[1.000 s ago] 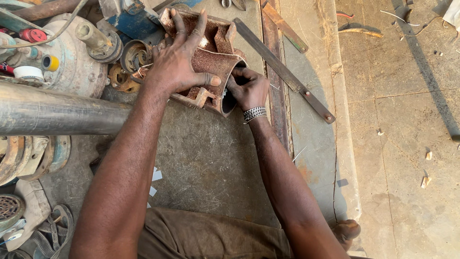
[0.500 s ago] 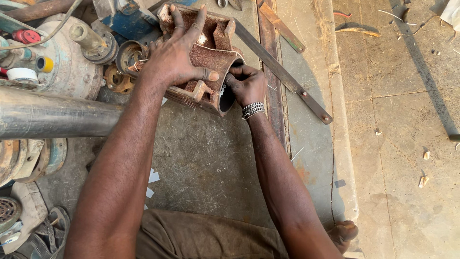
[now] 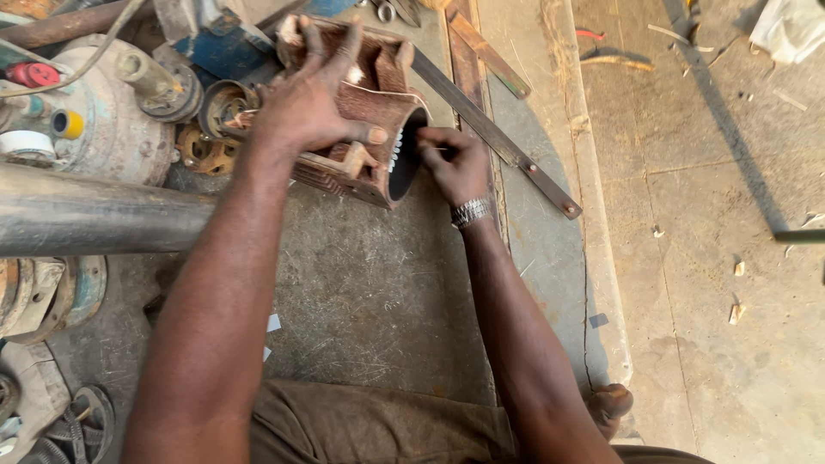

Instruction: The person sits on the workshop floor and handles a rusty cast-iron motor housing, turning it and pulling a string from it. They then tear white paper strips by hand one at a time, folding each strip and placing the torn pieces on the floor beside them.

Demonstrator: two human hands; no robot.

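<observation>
Head view. I am pressing my left hand (image 3: 309, 107), fingers spread flat, over the top of the rusty motor housing (image 3: 365, 112), which is lying on its side on the concrete floor (image 3: 378, 292) with its open bore facing right. My right hand (image 3: 455, 163) is working at the mouth of that bore, its fingertips pinched together just beside the pale slot liners (image 3: 396, 150) showing along the rim; what they are pinching is too small to tell. A grey steel pipe (image 3: 94, 210) is lying across the left of the view, near a grey pump body (image 3: 103, 129), and a flat metal bar (image 3: 498, 137) is resting on the floor behind the right hand.

To do this step well, in my judgement, I am keeping the left palm bearing down so the housing cannot roll, and I am keeping the pinched fingers moving along the slot line, not across it, so the thin liners do not tear or buckle.
</observation>
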